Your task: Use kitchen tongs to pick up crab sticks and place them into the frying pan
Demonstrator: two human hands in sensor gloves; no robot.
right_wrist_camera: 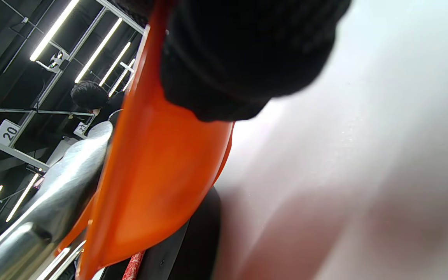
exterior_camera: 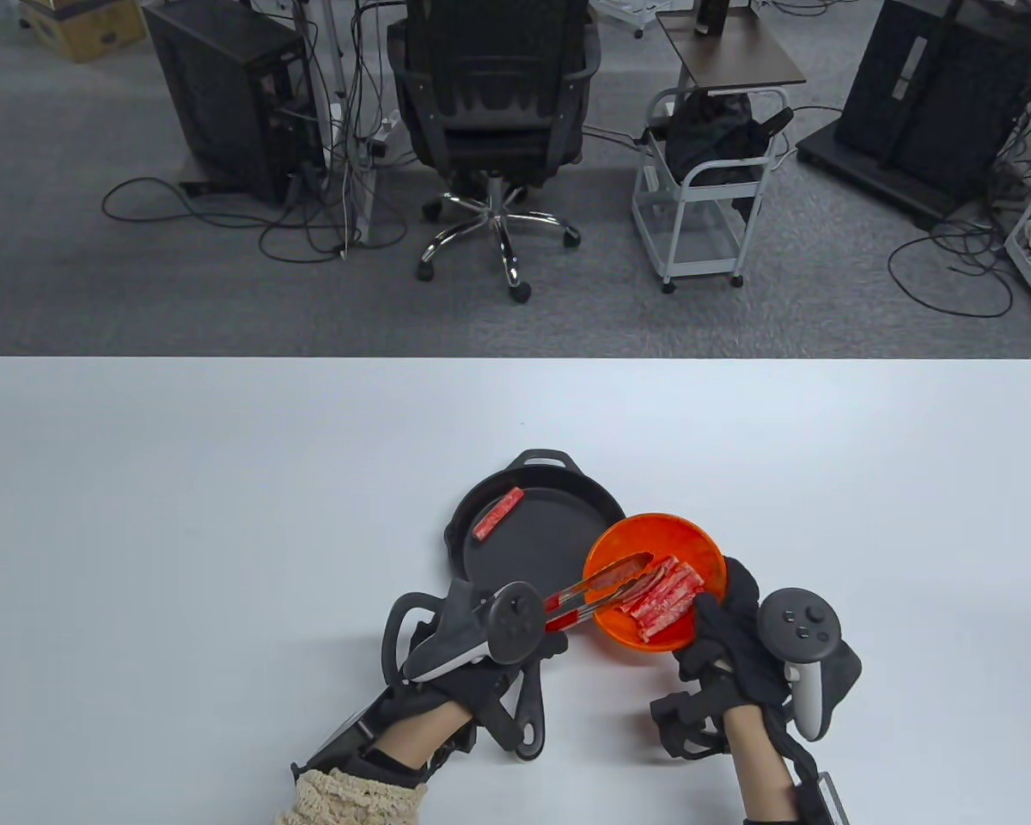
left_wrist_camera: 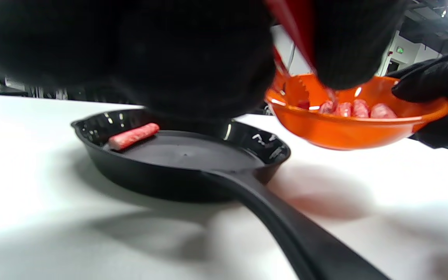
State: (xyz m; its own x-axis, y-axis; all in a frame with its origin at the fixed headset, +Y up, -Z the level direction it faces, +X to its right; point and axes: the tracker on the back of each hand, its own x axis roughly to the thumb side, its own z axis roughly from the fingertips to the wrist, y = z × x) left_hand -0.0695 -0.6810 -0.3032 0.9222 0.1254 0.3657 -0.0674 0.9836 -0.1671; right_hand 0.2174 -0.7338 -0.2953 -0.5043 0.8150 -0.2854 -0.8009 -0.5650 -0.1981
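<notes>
A black frying pan [exterior_camera: 558, 550] lies mid-table with one crab stick [exterior_camera: 498, 513] at its far left. The same pan [left_wrist_camera: 138, 171] and stick [left_wrist_camera: 133, 136] show in the left wrist view. An orange bowl [exterior_camera: 627, 526] overlaps the pan's right rim and holds several crab sticks [exterior_camera: 666, 599]. My left hand [exterior_camera: 472, 666] grips red-handled metal tongs [exterior_camera: 597, 589] whose tips reach into the bowl beside the sticks. My right hand [exterior_camera: 730, 640] holds the bowl's near right rim [right_wrist_camera: 150, 175], lifted off the table.
The pan's long handle [left_wrist_camera: 298, 237] runs toward me under my left hand. White table [exterior_camera: 180, 516] spreads wide on both sides. Beyond its far edge are an office chair [exterior_camera: 494, 112], a white cart [exterior_camera: 704, 189] and computer towers.
</notes>
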